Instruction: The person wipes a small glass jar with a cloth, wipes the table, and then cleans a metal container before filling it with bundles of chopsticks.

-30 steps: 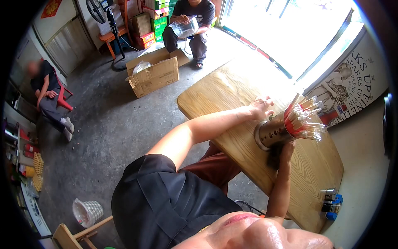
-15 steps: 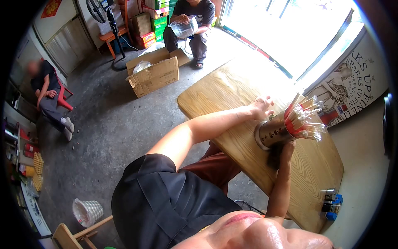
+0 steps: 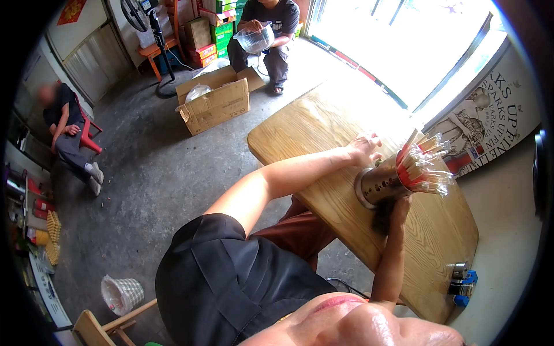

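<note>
A metal holder [image 3: 381, 185] with dark cut-out holes stands on the wooden table [image 3: 300, 124], tilted in this view. Wrapped chopsticks [image 3: 424, 164] fill it and stick out of its top. Just beyond the holder, my left hand [image 3: 363, 151] rests on the tabletop with its fingers apart. A small greenish thing shows by its fingertips, too little to name. On the near side, my right hand [image 3: 400, 210] is up against the holder. The holder hides its fingers, so their grip does not show. Beside that wrist is a dark, fuzzy patch [image 3: 381, 219] I cannot identify.
Small containers in a blue rack [image 3: 464, 287] stand at the table's wall end. A cardboard box [image 3: 216, 106] and a waste basket [image 3: 121, 294] are on the floor. One person [image 3: 271, 23] sits holding a clear plastic container [image 3: 255, 39]; another person [image 3: 66, 124] sits left.
</note>
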Action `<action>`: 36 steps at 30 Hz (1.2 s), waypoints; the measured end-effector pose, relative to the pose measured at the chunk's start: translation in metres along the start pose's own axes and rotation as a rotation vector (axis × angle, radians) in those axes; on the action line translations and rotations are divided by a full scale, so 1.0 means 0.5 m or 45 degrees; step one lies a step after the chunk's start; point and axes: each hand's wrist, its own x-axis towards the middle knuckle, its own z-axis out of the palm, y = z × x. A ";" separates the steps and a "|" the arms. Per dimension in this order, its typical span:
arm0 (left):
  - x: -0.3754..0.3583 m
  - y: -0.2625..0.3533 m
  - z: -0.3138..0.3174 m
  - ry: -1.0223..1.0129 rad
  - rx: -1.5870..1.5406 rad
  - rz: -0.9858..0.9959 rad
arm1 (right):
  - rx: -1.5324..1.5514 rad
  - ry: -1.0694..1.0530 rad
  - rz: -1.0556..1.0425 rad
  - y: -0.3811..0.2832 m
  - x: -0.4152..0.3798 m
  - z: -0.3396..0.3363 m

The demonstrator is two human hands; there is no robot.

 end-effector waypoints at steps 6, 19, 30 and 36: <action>0.000 -0.005 0.005 0.034 -0.025 0.023 | 0.012 -0.088 0.039 0.038 -0.009 0.002; 0.002 -0.013 0.014 0.079 -0.033 0.072 | -0.053 -0.036 -0.001 0.019 -0.003 -0.005; -0.001 0.004 -0.005 -0.029 0.003 0.001 | -0.108 0.009 -0.058 0.037 -0.006 -0.002; -0.001 0.005 -0.008 -0.042 0.001 -0.007 | 0.048 -0.076 0.155 0.076 -0.011 0.001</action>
